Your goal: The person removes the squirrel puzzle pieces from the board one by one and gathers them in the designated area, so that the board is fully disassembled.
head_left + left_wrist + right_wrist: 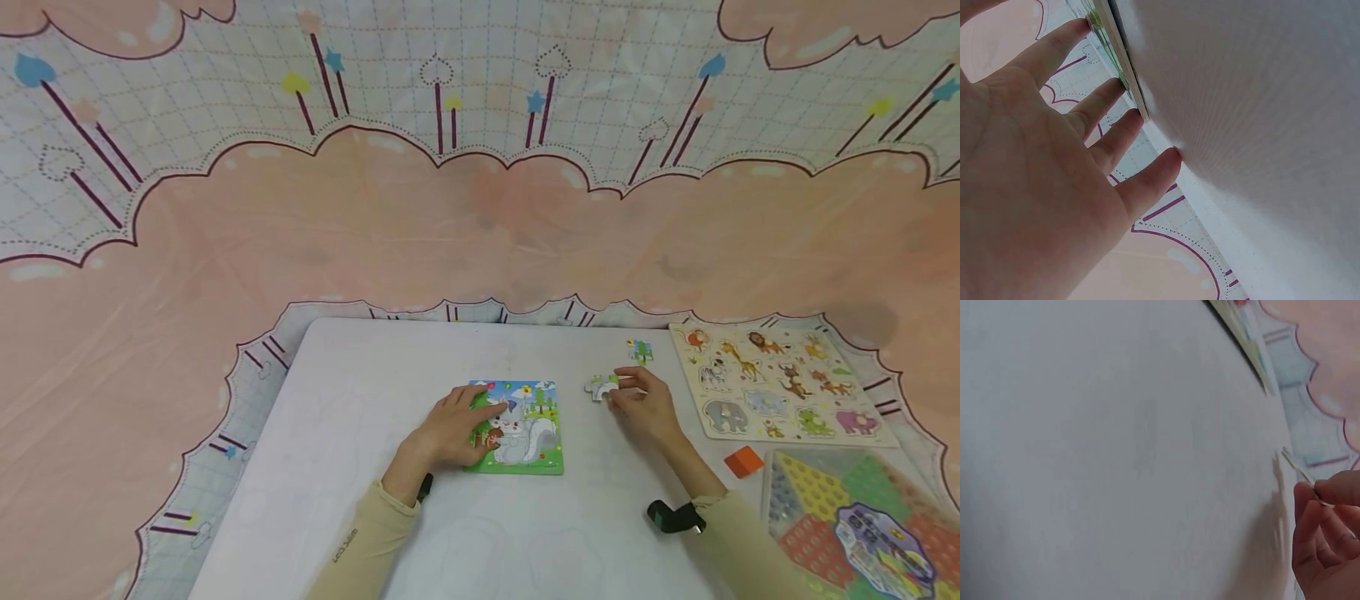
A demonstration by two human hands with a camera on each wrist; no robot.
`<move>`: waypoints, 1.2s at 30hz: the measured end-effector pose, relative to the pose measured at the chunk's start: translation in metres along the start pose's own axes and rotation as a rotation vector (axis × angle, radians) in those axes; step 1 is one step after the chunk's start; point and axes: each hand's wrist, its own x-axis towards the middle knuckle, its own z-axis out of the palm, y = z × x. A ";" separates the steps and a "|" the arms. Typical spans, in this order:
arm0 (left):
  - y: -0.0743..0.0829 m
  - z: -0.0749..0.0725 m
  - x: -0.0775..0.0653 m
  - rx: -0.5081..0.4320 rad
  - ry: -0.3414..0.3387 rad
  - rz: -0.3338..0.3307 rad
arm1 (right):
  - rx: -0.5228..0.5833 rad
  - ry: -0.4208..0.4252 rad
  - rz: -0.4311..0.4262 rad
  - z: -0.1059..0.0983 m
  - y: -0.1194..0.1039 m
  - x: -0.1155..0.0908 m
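A square jigsaw puzzle (534, 442) with a grey squirrel picture and green border lies mid-table. My left hand (444, 427) rests on its left side, fingers spread. From the left wrist view, the fingertips (1127, 119) of that hand touch the puzzle's edge and the table. To the right of the puzzle, my right hand (647, 408) pinches a grey, white and green jigsaw piece (597, 387) between thumb and fingers. The right wrist view shows this piece (1298, 465) edge-on, tilted just above the table. Behind the right hand lies another jigsaw piece (641, 351), green and blue.
At the right back lies an animal picture board (757, 398). An orange block (744, 462) sits in front of it. Nearer to me on the right is a clear box (813, 550) with coloured sections. A patterned cloth (480, 233) hangs behind the white table (360, 400).
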 end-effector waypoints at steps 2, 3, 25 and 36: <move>0.000 0.000 0.000 0.001 0.002 0.000 | -0.012 0.041 0.008 -0.010 0.004 0.003; 0.000 0.000 0.000 0.003 0.002 -0.001 | -0.018 0.060 0.016 -0.014 0.007 0.004; 0.003 0.000 -0.001 0.012 0.000 0.004 | -0.098 0.130 0.107 -0.041 0.016 0.015; 0.003 -0.002 -0.002 0.025 0.005 0.006 | -0.176 0.120 0.169 -0.037 0.017 0.016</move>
